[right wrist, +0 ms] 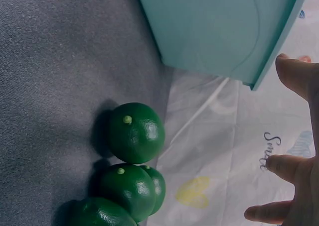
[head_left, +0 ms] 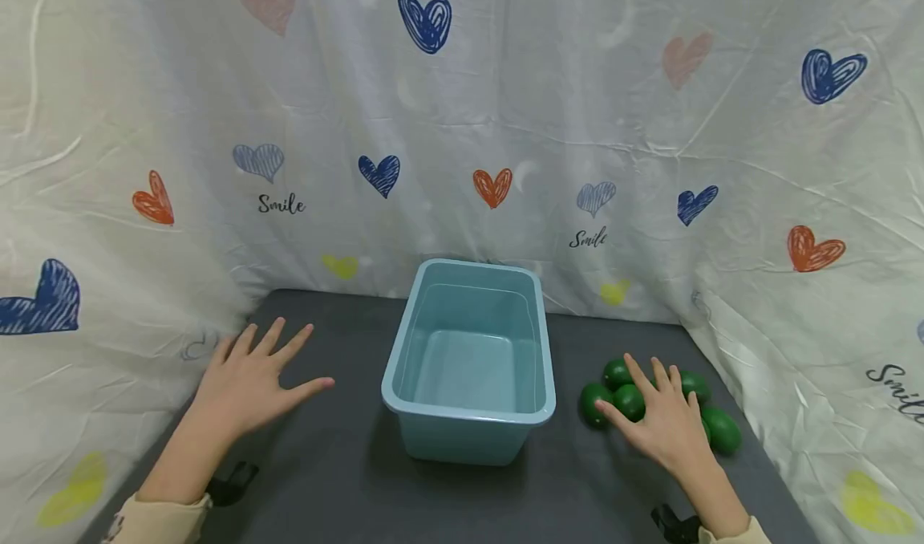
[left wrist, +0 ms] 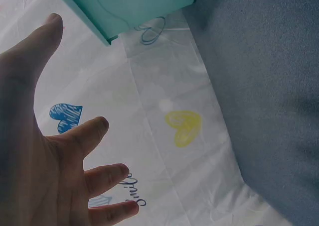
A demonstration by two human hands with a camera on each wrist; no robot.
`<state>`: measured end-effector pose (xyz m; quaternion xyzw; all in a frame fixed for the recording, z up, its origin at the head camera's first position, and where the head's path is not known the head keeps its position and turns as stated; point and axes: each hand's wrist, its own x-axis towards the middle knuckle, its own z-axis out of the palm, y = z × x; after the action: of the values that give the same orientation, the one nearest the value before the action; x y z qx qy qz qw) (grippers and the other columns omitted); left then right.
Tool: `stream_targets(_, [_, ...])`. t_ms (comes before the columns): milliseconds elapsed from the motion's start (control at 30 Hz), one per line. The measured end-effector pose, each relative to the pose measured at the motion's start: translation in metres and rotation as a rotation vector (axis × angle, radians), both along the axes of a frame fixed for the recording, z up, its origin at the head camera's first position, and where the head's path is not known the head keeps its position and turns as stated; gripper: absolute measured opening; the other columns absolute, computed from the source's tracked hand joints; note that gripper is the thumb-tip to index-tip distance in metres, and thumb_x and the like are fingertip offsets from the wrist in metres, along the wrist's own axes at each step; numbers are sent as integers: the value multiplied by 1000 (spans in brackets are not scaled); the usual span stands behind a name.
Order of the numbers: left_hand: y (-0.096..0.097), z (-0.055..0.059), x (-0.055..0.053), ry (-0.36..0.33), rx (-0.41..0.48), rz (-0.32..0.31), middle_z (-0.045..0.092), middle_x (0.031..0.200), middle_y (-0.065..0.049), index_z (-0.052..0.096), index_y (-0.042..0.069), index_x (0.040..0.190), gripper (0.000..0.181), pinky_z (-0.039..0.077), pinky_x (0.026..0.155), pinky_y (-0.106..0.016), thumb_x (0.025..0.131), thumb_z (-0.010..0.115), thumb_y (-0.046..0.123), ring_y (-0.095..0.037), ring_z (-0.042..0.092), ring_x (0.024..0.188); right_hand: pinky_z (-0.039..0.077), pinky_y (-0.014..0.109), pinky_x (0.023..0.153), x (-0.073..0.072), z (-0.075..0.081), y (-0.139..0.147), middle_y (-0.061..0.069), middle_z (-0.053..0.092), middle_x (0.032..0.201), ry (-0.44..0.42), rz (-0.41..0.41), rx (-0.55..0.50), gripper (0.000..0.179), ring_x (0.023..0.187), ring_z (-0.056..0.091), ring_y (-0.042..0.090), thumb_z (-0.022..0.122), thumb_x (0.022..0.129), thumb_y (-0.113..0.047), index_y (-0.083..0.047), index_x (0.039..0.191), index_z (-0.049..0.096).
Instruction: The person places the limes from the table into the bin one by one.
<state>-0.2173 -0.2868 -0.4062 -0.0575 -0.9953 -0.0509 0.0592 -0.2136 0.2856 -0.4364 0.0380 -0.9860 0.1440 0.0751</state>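
Observation:
A light blue plastic bin [head_left: 469, 417] stands in the middle of the dark table; its inside shows nothing but the bare floor. To its right lies a cluster of several dark green limes [head_left: 596, 404], some partly covered by my right hand [head_left: 667, 424] in the head view. That hand is spread over the limes; the right wrist view shows it apart from them, holding nothing, with limes [right wrist: 135, 133] beside the bin's wall [right wrist: 209, 32]. Left of the bin my left hand [head_left: 241, 387] hovers with fingers spread and nothing in it. The bin's corner [left wrist: 134, 9] appears above it in the left wrist view.
The dark grey tabletop [head_left: 325, 480] extends around the bin. A white cloth [head_left: 462, 111] printed with hearts and "Smile" hangs behind the table and along both sides. A black strap [head_left: 233, 482] is at the left wrist, another black strap [head_left: 674, 523] at the right.

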Motion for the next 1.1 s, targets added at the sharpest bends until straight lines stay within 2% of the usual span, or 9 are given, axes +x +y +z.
stream_targets(167, [-3,1,1,18,0,14,28,167,-33,31,22,169,108,12,115,-79,88,51,90,-63,23,148,20,86,109,-2,-2,1,37,27,166,10,2,1,97,151,20,64,58,95,-77,-17,168,34])
stream_targets(500, [1,3,0,15,0,-3,29,167,-34,32,21,169,106,13,115,-79,89,51,89,-64,24,147,21,86,109,-1,3,4,38,27,165,22,-1,7,98,150,21,64,58,95,-77,-16,167,36])
stream_targets(600, [2,2,-1,17,6,-4,29,166,-34,32,21,169,106,14,115,-79,89,52,88,-63,25,147,25,85,108,0,6,8,38,28,165,39,-14,9,97,149,23,65,59,95,-76,-14,167,37])
stream_targets(700, [4,1,-4,19,25,-7,30,166,-35,34,18,168,105,16,114,-79,90,52,86,-63,27,146,37,82,101,0,7,16,38,31,164,58,-22,4,94,147,29,63,60,96,-73,-10,164,41])
stream_targets(833, [10,-2,-7,61,97,-16,34,163,-36,39,3,163,102,28,110,-78,96,53,78,-61,35,142,47,76,91,-2,4,31,36,39,160,61,-46,-43,90,136,47,60,61,97,-71,-4,156,51])
stream_targets(933, [16,-7,-7,98,182,-28,39,158,-36,43,-6,158,95,38,104,-75,101,54,70,-59,42,138,47,73,95,-3,1,45,35,46,155,39,-90,-96,90,131,52,57,60,97,-72,-1,153,54])
stream_targets(1100, [27,-12,-3,183,347,-62,51,148,-27,51,0,153,68,52,86,-62,108,56,51,-46,60,118,43,70,103,0,-11,71,37,48,152,-79,-191,-169,94,131,51,57,60,98,-71,4,155,49])
